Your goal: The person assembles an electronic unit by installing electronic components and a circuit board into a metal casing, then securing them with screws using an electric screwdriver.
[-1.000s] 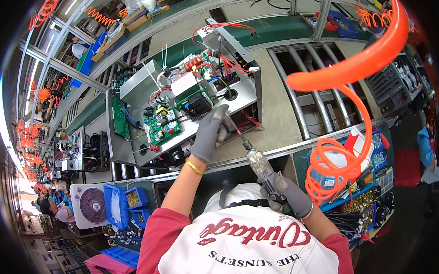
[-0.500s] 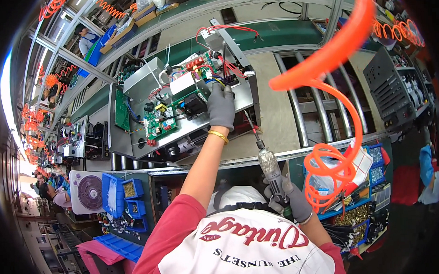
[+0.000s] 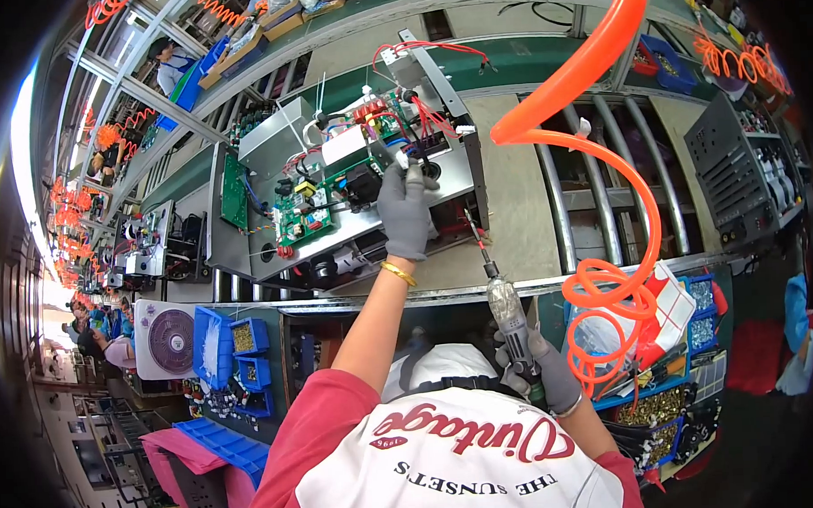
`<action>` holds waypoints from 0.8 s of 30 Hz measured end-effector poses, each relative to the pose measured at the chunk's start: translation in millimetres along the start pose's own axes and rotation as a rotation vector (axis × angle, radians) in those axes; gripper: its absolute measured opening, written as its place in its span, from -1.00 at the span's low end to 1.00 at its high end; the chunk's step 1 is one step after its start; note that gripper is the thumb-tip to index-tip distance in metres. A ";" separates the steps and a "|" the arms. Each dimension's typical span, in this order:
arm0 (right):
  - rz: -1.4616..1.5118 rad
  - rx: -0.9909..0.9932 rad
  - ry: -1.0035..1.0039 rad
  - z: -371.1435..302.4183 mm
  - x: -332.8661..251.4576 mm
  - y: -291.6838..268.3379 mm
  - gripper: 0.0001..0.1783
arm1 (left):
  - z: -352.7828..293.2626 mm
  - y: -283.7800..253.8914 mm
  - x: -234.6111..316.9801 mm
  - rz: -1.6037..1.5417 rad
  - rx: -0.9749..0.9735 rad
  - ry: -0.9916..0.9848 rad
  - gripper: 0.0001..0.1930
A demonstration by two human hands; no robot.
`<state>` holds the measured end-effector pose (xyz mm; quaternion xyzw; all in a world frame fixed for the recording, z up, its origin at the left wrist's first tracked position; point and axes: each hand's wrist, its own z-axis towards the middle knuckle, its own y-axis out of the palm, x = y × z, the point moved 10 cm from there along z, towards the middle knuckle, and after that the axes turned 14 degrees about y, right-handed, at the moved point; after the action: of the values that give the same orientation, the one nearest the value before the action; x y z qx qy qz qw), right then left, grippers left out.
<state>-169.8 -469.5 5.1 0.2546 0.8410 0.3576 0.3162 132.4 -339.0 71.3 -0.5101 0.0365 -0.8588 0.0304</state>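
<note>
My left hand [image 3: 405, 209], in a grey glove, reaches over an open metal chassis [image 3: 356, 227] full of electronics. Its fingers are bent together at a small white piece [image 3: 402, 159], beside a black round part [image 3: 429, 170] and wires. Whether the white piece is a plug is too small to tell. Inside the chassis sit a green circuit board [image 3: 305, 218] and a white box-shaped part [image 3: 344, 145]. My right hand [image 3: 554, 374], also gloved, is wrapped round a power screwdriver [image 3: 509, 318]. Its long bit points up toward the chassis's right side, apart from my left hand.
An orange coiled air hose [image 3: 642, 201] hangs at the right, over the roller conveyor [image 3: 606, 189]. Another grey chassis [image 3: 735, 175] stands far right. Blue bins of small parts [image 3: 662, 406] lie at lower right. A fan [image 3: 168, 340] and a blue bin [image 3: 214, 346] are at left.
My left hand has shifted slightly and turned, and a small white piece now shows at its fingertips. The right hand keeps its grip on the screwdriver. The whole view has shifted a little.
</note>
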 end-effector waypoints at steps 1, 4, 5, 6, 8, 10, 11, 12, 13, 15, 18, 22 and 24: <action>-0.002 -0.001 0.003 -0.2 0.6 0.5 -0.29 | -0.7 -2.0 -7.3 -0.023 -0.006 -0.065 -0.65; -0.019 -0.004 0.000 1.2 3.1 0.7 -0.30 | 0.7 1.5 -11.8 -0.099 -0.036 -0.139 -0.54; -0.024 0.004 -0.005 1.8 3.8 -0.3 -0.30 | -1.2 6.9 -14.6 -0.081 -0.096 -0.191 -0.56; -0.032 0.010 -0.008 1.7 4.3 -0.5 -0.30 | -3.7 11.0 -15.3 -0.062 -0.153 -0.243 -0.58; -0.034 0.012 0.002 2.2 5.7 2.1 -0.29 | -0.7 6.7 -21.1 -0.018 -0.166 -0.168 -0.61; -0.024 0.025 0.004 2.0 7.6 0.8 -0.27 | 4.2 8.9 -8.6 0.018 -0.195 -0.100 -0.65; -0.030 0.027 -0.002 2.1 8.1 -0.5 -0.25 | 7.2 11.7 -1.3 0.054 -0.255 -0.057 -0.70; -0.037 0.027 -0.006 2.6 9.5 -0.7 -0.22 | 9.7 12.1 8.6 0.091 -0.314 -0.014 -0.75; -0.029 0.028 -0.011 3.5 10.8 -1.0 -0.22 | 18.3 13.3 10.6 0.136 -0.374 0.071 -0.81; -0.013 0.069 -0.050 5.0 10.6 -5.2 -0.21 | 31.3 18.5 32.5 0.317 -0.467 0.200 -0.81; 0.005 0.042 -0.073 6.4 11.1 0.3 -0.23 | 44.5 41.7 60.6 0.648 -0.684 0.348 -0.81; 0.009 0.065 -0.063 10.5 16.0 7.5 -0.22 | 46.9 69.9 51.7 0.954 -1.118 0.473 -0.83; -0.056 0.054 -0.071 13.6 17.6 13.6 -0.16 | 48.5 76.4 44.0 0.970 -1.332 0.492 -0.85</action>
<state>-169.2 -443.6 2.0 0.2517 0.8455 0.3166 0.3486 155.1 -420.5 125.8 -0.1488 0.7525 -0.6366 0.0796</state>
